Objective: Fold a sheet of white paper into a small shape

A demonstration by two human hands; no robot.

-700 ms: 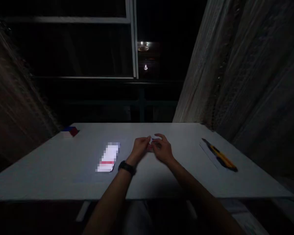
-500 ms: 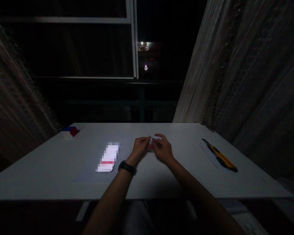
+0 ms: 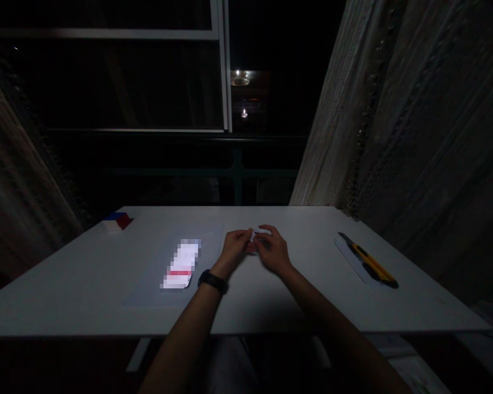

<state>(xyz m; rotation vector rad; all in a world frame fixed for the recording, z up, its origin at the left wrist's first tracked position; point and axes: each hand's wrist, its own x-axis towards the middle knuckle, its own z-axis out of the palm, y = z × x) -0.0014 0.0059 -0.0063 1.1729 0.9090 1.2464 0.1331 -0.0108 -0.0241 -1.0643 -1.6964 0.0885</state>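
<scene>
Pretty dark shot, so bear with me. The white worktop (image 3: 86,284) has only a few things on it. From where the hands meet, a lit-up phone (image 3: 181,264) lies flat at about 8 o'clock, close to the left forearm but not touching it. Way out at 10 o'clock, near the far left corner, there's a small red and blue block (image 3: 117,221); can't tell what it is. Over at 3 o'clock, well apart, a yellow and black utility knife (image 3: 372,264) lies on a pale strip that might be a ruler. At 12 o'clock is a dark window frame (image 3: 224,65), with a curtain (image 3: 414,137) hanging at 2 o'clock. Nothing sits between the hands and any of this.

The left hand (image 3: 235,247), black watch (image 3: 212,281) on its wrist, and the right hand (image 3: 273,249) are together in the middle of the worktop, fingertips meeting. Both pinch a small white piece (image 3: 253,236), held just above the surface between them. It's too tiny and dim to say what it is. Both forearms angle in from 6 o'clock.
</scene>
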